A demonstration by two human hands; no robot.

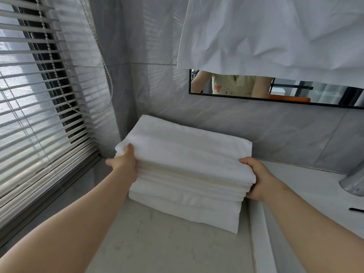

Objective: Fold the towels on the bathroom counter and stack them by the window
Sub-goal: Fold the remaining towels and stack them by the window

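A stack of several folded white towels (187,170) stands on the pale marble counter (157,247), close to the window with slatted blinds (39,107) on the left. My left hand (124,162) grips the top towel's left end, thumb on top and fingers underneath. At the right end, my right hand (254,178) holds the upper towels, fingers curled round their edge. The top towel lies slightly skewed over the ones below.
A white sheet (275,32) hangs over most of the wall mirror (295,95), which reflects a person's torso. A chrome tap (352,184) stands at the right beside the sink edge (262,233). A bead cord (106,71) hangs by the blinds.
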